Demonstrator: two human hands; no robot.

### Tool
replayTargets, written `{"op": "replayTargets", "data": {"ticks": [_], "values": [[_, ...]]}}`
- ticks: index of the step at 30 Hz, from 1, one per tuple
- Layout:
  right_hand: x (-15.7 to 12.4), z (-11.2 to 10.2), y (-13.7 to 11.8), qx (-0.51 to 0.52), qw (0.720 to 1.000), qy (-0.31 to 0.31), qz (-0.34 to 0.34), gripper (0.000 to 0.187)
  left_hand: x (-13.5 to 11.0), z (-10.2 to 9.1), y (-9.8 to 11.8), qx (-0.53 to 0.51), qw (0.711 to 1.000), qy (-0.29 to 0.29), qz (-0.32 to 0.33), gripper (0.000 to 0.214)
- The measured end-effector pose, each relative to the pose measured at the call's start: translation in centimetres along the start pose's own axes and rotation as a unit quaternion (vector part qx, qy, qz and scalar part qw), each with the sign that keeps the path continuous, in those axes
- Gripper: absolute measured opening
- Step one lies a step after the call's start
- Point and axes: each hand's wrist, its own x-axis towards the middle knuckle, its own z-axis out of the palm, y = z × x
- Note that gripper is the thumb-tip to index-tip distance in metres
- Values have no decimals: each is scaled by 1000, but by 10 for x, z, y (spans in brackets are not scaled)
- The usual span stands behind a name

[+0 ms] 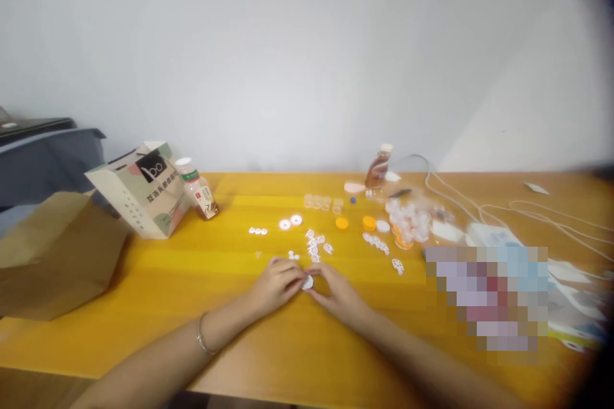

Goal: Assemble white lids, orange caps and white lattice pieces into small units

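Observation:
A small white round disc (307, 282) is held between my two hands over the near middle of the table. My left hand (277, 282), with a bracelet on its wrist, has its fingers closed at the disc's left edge. From the other side, my right hand (339, 294) pinches it between thumb and fingertips. Just beyond lie several white openwork pieces (314, 247) and a few tiny white bits (292, 255). Two white discs (290, 222) with a centre mark and a short row of small white pieces (258, 231) lie farther back.
Clear little cups (317, 202), orange lids (341, 223) and a pile of translucent pieces (411, 220) sit toward the back right, near a brown bottle (378, 167) and white cables (460, 195). At left stand a printed paper bag (148, 195), a labelled bottle (197, 189) and a brown bag (60, 255).

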Motion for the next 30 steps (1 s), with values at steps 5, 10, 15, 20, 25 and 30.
{"op": "replayTargets", "data": {"ticks": [5, 10, 15, 20, 25, 30], "values": [[1, -1, 2, -4, 1000, 7, 3, 22, -1, -4, -2, 73, 994, -16, 76, 21], [1, -3, 4, -2, 1000, 16, 0, 22, -2, -8, 1, 127, 986, -30, 101, 26], [1, -2, 5, 5, 1000, 24, -5, 21, -6, -7, -2, 75, 994, -10, 76, 26], [0, 0, 8, -1, 999, 38, -17, 21, -7, -7, -4, 75, 994, -18, 74, 28], [0, 1, 10, -3, 999, 39, -32, 19, -7, -8, -3, 86, 993, -31, 75, 28], [1, -1, 8, -28, 998, 29, -50, 14, -7, -9, -1, 99, 991, -43, 80, 28]]}}
